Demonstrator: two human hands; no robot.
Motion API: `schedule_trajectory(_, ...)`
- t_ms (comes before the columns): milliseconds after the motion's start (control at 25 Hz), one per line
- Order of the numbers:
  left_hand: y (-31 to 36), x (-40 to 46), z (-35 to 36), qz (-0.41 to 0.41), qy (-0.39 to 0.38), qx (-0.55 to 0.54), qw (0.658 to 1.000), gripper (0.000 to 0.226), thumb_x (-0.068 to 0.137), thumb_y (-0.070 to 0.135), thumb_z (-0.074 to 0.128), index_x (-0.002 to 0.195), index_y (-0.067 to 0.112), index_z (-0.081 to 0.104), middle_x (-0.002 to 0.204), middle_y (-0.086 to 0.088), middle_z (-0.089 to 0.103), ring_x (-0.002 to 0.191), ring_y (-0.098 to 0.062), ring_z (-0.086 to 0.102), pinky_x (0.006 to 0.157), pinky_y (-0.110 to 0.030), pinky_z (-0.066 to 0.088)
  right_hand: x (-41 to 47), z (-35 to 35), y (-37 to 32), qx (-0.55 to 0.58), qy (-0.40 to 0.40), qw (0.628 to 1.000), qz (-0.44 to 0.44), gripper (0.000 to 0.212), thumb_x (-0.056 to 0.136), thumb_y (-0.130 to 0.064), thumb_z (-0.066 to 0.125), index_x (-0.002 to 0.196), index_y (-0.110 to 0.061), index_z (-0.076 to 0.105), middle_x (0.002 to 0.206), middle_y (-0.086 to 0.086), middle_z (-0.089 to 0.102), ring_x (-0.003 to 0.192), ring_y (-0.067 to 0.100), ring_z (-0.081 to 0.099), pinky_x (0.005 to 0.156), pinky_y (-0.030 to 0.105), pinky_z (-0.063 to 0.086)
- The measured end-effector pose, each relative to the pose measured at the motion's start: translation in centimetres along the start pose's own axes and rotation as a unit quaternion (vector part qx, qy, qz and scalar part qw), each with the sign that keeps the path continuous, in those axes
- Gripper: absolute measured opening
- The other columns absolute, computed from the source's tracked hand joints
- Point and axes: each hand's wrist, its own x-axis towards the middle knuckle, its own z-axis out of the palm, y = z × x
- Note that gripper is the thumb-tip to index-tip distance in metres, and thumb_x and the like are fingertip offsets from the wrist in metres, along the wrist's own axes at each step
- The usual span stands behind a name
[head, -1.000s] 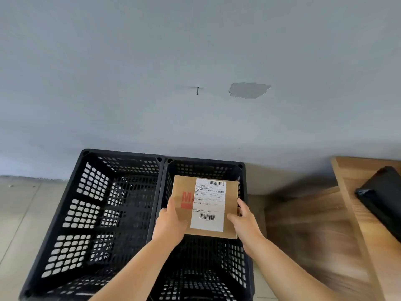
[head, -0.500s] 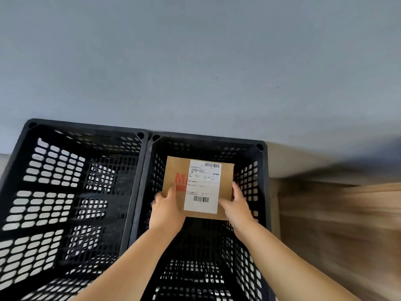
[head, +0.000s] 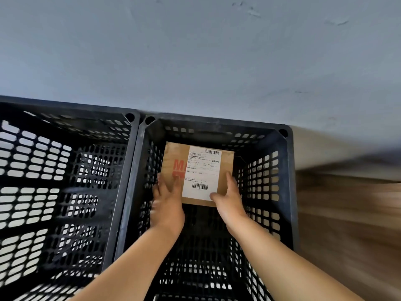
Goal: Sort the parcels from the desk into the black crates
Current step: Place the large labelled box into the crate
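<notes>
Both hands hold one brown parcel (head: 207,170) inside the right crate (head: 286,170), toward its far wall, label up. The left hand (head: 167,203) is blurred; its fingers lie on the parcel's near left corner, seemingly gripping. The right hand (head: 229,198) clasps the near right edge, thumb on the label. Holding both sides keeps it level for a flat landing. The left crate (head: 128,170), touching the right one, looks empty.

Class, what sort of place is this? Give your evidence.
Probably a parcel-sorting corner: two slotted black crates against a plain grey wall, and a brown cardboard parcel bearing a barcoded shipping label.
</notes>
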Motion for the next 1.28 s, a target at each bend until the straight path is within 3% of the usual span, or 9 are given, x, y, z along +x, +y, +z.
schedule_trajectory(160, -0.3, 0.2, 1.1, 0.008, 0.005, 0.018, 1.000, 0.092, 0.090, 0.005, 0.050, 0.148, 0.030, -0.017, 0.155, -0.013, -0.024, 0.146, -0.034, -0.003, 0.100, -0.043, 0.045, 0.5, 0.3, 0.3, -0.013, 0.008, 0.999, -0.028, 0.082, 0.087, 0.001, 0.055, 0.152, -0.030, 0.016, 0.161, -0.008, -0.001, 0.147, 0.010, 0.007, 0.106, 0.018, 0.011)
schedule_trajectory(360, -0.9, 0.0, 1.8, 0.032, 0.021, 0.056, 0.998, 0.094, 0.091, 0.003, 0.044, 0.141, 0.024, -0.032, 0.150, -0.011, -0.035, 0.145, -0.031, -0.016, 0.114, -0.042, 0.022, 0.8, 0.3, 0.7, -0.036, -0.010, 0.999, -0.039, 0.084, 0.089, 0.001, 0.055, 0.153, -0.031, 0.010, 0.160, -0.010, -0.010, 0.146, 0.007, -0.003, 0.104, 0.017, 0.007)
schedule_trajectory(480, -1.1, 0.0, 2.2, 0.050, 0.037, 0.087, 0.994, 0.088, 0.091, 0.002, 0.041, 0.143, 0.016, -0.029, 0.148, -0.009, -0.037, 0.143, -0.027, -0.023, 0.117, -0.040, 0.008, 1.2, 0.4, 1.0, -0.093, -0.028, 0.994, -0.049, 0.086, 0.091, -0.004, 0.055, 0.153, -0.033, 0.004, 0.158, -0.010, -0.020, 0.146, 0.009, -0.009, 0.107, 0.019, 0.004)
schedule_trajectory(600, -0.9, -0.1, 1.2, 0.050, 0.006, 0.099, 0.994, 0.088, 0.091, 0.008, 0.044, 0.146, 0.013, -0.025, 0.153, -0.012, -0.032, 0.144, -0.028, -0.019, 0.117, -0.039, 0.012, 1.0, 0.0, 0.6, -0.155, -0.042, 0.986, -0.047, 0.085, 0.092, -0.006, 0.055, 0.153, -0.032, 0.000, 0.157, -0.007, -0.025, 0.147, 0.013, -0.012, 0.115, 0.026, 0.003)
schedule_trajectory(760, -0.2, -1.3, -2.3, 0.052, -0.042, 0.061, 0.996, 0.084, 0.091, 0.015, 0.049, 0.151, 0.018, -0.011, 0.158, -0.007, -0.018, 0.145, -0.026, -0.010, 0.113, -0.043, 0.024, -2.2, -1.3, -1.3, -0.159, -0.021, 0.985, -0.071, 0.074, 0.094, -0.012, 0.054, 0.153, -0.027, 0.012, 0.161, -0.006, -0.005, 0.144, 0.006, 0.003, 0.115, 0.022, 0.009)
schedule_trajectory(840, 0.0, -3.4, -4.5, 0.093, -0.006, 0.048, 0.995, 0.073, 0.090, 0.017, 0.050, 0.151, 0.016, 0.008, 0.159, -0.007, 0.002, 0.145, -0.025, -0.003, 0.113, -0.042, 0.026, -5.2, -2.2, -2.5, -0.147, -0.016, 0.985, -0.088, 0.069, 0.094, -0.016, 0.055, 0.152, -0.027, 0.019, 0.159, -0.007, 0.011, 0.142, 0.004, 0.012, 0.107, 0.017, 0.012)
schedule_trajectory(960, 0.6, -7.8, -8.2, 0.143, 0.030, 0.041, 0.988, 0.056, 0.091, 0.023, 0.051, 0.143, 0.016, 0.031, 0.151, -0.004, 0.025, 0.143, -0.023, 0.006, 0.110, -0.038, 0.030, -10.6, -4.4, -4.8, -0.106, 0.000, 0.991, -0.086, 0.058, 0.094, -0.021, 0.055, 0.148, -0.029, 0.032, 0.153, -0.008, 0.032, 0.139, 0.008, 0.029, 0.109, 0.023, 0.025)
schedule_trajectory(1160, 4.2, -14.7, -15.9, 0.208, -0.001, -0.028, 0.978, 0.045, 0.095, 0.027, 0.044, 0.140, 0.024, 0.042, 0.134, 0.001, 0.054, 0.120, -0.019, 0.050, 0.090, -0.033, 0.049, -20.3, -9.7, -8.3, -0.085, 0.051, 0.990, -0.101, 0.045, 0.093, -0.015, 0.049, 0.133, -0.036, 0.051, 0.133, -0.015, 0.053, 0.121, 0.001, 0.046, 0.095, 0.018, 0.036)
schedule_trajectory(1280, 7.5, -18.9, -20.2, 0.268, 0.012, -0.035, 0.963, 0.043, 0.097, 0.030, 0.041, 0.139, 0.027, 0.044, 0.135, 0.003, 0.054, 0.119, -0.018, 0.054, 0.089, -0.031, 0.046, -26.5, -14.0, -9.8, -0.065, 0.120, 0.984, -0.114, 0.042, 0.092, -0.011, 0.050, 0.127, -0.034, 0.056, 0.123, -0.018, 0.058, 0.119, 0.004, 0.051, 0.096, 0.018, 0.039)
